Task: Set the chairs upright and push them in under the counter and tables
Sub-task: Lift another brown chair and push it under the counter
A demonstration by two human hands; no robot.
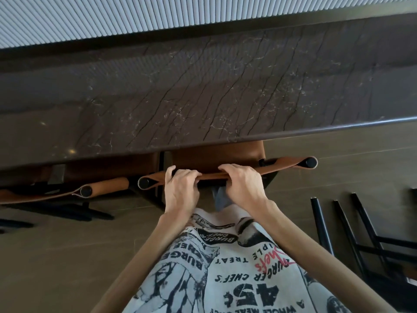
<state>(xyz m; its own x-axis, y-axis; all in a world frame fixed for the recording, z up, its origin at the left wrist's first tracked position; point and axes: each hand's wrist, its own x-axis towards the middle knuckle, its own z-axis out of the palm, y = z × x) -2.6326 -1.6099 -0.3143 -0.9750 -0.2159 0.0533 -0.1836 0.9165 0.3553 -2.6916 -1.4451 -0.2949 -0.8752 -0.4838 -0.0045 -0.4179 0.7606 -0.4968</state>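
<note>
A tan leather chair (284,165) with a black frame stands upright right in front of me, its seat tucked under the dark marble counter (203,86). My left hand (180,188) and my right hand (242,184) both grip the top edge of its backrest, fingers curled over it. A second tan chair (101,188) stands upright to the left, also under the counter. At the right, a third chair (361,242) lies tipped on the floor with its black legs pointing toward the counter.
The counter's rounded front edge (316,129) runs across the view above the chairs. A ribbed white wall panel (158,16) lies behind it. Brown tiled floor (67,256) stretches to the left and right of me.
</note>
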